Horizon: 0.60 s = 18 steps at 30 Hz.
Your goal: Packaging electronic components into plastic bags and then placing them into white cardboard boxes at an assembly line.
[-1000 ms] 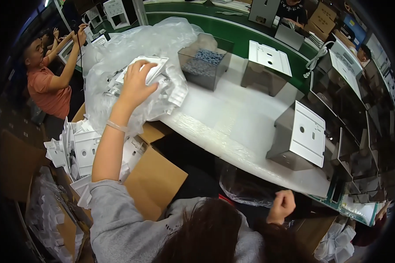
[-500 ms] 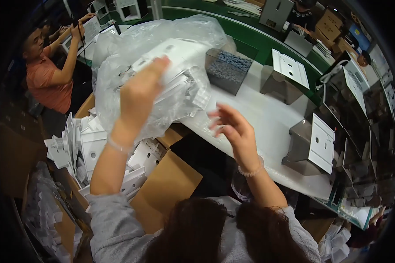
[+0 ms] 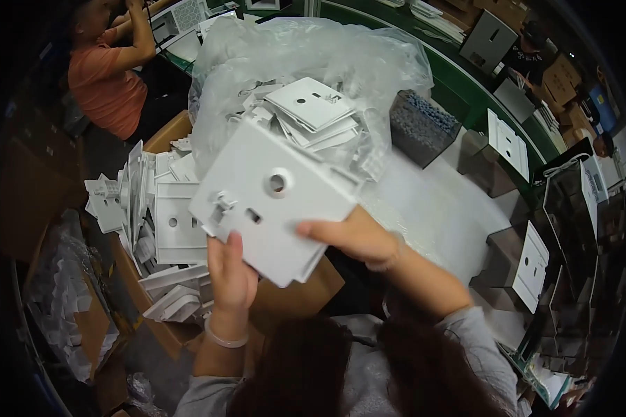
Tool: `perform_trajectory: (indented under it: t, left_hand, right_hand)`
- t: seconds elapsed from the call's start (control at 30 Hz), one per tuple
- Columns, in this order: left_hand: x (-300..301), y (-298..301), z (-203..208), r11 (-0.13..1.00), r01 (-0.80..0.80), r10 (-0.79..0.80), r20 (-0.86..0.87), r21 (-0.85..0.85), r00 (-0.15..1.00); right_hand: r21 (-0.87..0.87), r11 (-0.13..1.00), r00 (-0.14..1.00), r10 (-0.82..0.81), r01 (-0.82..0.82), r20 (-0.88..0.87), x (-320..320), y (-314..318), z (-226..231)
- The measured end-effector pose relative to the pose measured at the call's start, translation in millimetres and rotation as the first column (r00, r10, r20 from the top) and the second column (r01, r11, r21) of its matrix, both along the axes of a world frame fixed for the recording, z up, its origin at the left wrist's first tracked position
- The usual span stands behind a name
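Observation:
A white plastic panel with a round raised hole and a small square slot is held tilted in front of me. My left hand grips its lower left edge, thumb on the face. On the right edge my right hand is closed, its thumb lying over the face and its other fingers hidden behind. Just beyond lies a stack of similar white panels, resting among white parts in a large clear plastic bag.
On the left stands a cardboard box full of white plastic parts. To the right are a clear bin of blue-grey pellets and smoky boxes with white panels on a white tabletop. A person in an orange shirt is at far left.
My left hand has come back from the bag toward me. A white panel is now between both hands; the right hand, empty before, has closed on it. The view has shifted.

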<state>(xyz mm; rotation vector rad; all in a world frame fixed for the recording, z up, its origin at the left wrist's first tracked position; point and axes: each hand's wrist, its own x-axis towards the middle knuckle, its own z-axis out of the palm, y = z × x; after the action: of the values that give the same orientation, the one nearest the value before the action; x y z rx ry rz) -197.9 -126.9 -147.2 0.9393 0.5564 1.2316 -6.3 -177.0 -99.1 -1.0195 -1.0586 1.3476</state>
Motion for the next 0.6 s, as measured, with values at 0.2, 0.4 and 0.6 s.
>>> perform_trajectory:
  t: [0.2, 0.4, 0.6]
  left_hand:
    - [-24, 14, -5, 0.951, -0.249, 0.255, 0.009, -0.183, 0.967]
    - [-1, 11, -10, 0.946, -0.299, 0.295, -0.050, -0.125, 0.954]
    - [9, -3, -6, 0.964, -0.260, 0.253, -0.118, -0.053, 0.960]
  right_hand:
    - [0.183, 0.905, 0.520, 0.047, -0.383, 0.853, 66, 129, 21]
    - [0.370, 0.790, -0.212, -0.519, -0.489, 0.828, 82, 220, -35]
    - [0.474, 0.810, 0.166, -0.444, -0.344, 0.880, 93, 196, -3]
